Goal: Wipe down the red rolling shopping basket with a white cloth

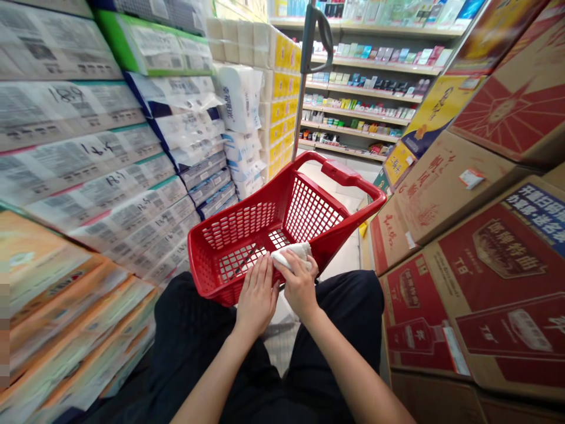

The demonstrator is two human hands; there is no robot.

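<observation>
A red plastic shopping basket point(247, 221) with perforated walls stands between my knees, its handle point(344, 174) rising at the far right side. My right hand point(300, 280) is closed over a folded white cloth point(292, 254) and presses it on the basket's near right rim. Beside it, my left hand point(257, 290) lies on the near rim with its fingers stretched out and close together, the fingertips by the cloth's left end. The basket's inside shows only its grid floor.
Stacked white packages point(88, 106) and tissue packs point(241, 100) line the left. Orange packs point(66, 306) lie nearer. Brown and red cartons point(494, 247) are piled close on the right. Behind the basket are shelves of small goods point(371, 88) and a dark pole point(304, 82).
</observation>
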